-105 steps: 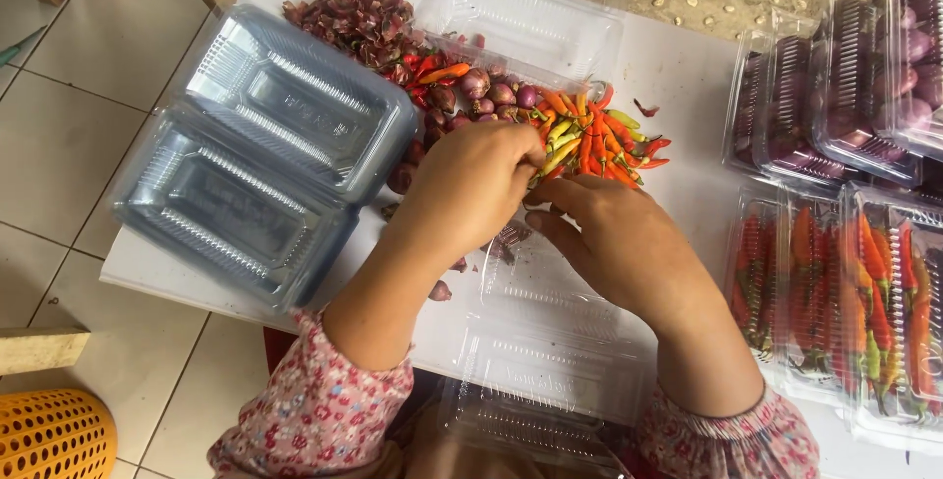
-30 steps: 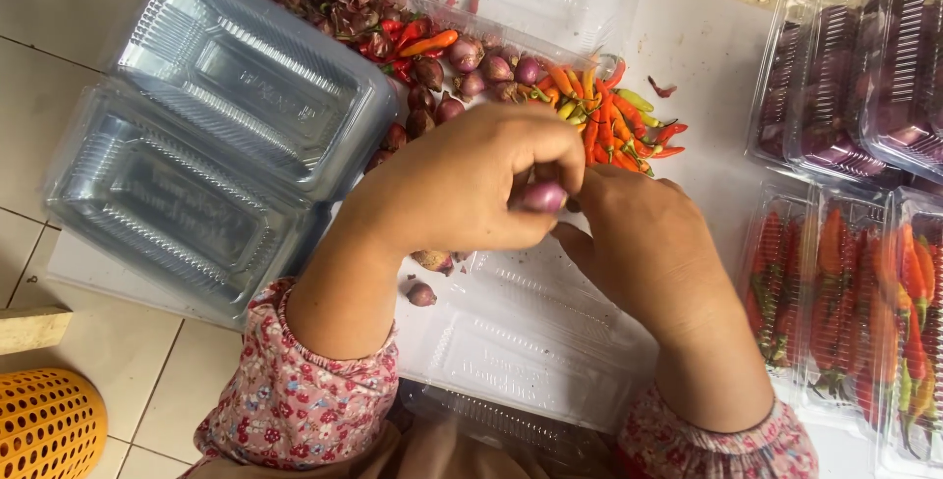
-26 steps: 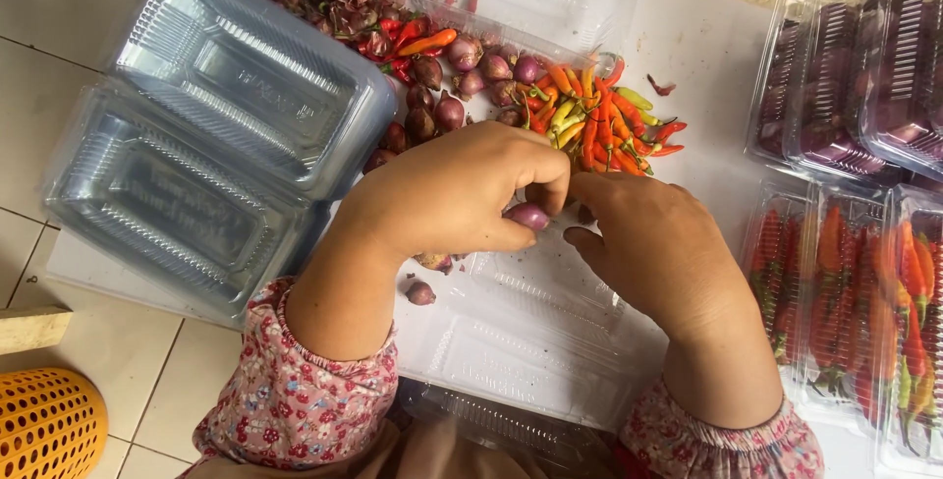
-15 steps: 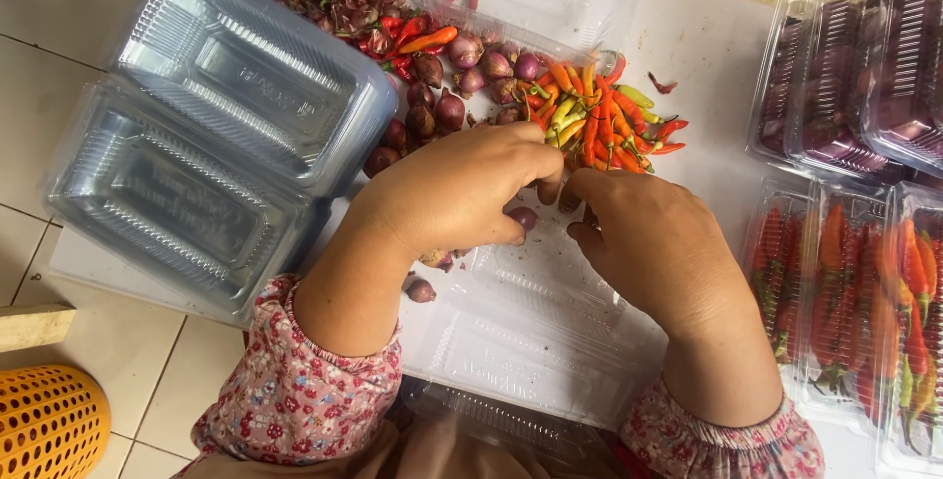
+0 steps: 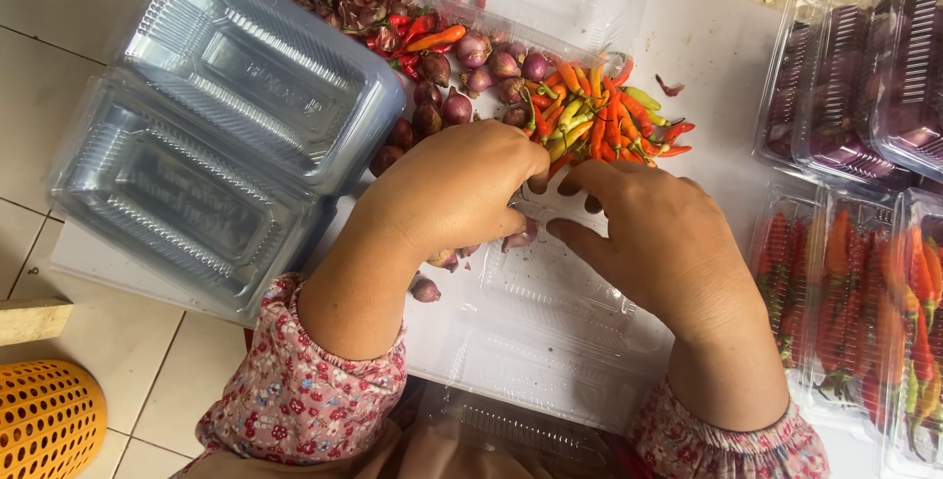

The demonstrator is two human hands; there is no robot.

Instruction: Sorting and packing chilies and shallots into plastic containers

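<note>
Seen from above, the left hand point(image 5: 447, 194) and right hand point(image 5: 653, 233) meet over an open clear plastic tray point(image 5: 550, 312) on the table point(image 5: 717, 47). Curled fingers hide any grip. Shallots point(image 5: 471, 76), small, firm and papery-skinned, lie just beyond, beside chillies point(image 5: 599, 120).

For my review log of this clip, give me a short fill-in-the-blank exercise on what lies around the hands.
1. The left hand and right hand meet over an open clear plastic ____.
2. Just beyond the fingers lies a pile of small orange, red and green ____.
3. The stacked empty containers lie on the person's ____ side.
4. At the lower left corner stands an ____ basket.

Missing words: container; chillies; left; orange
</note>
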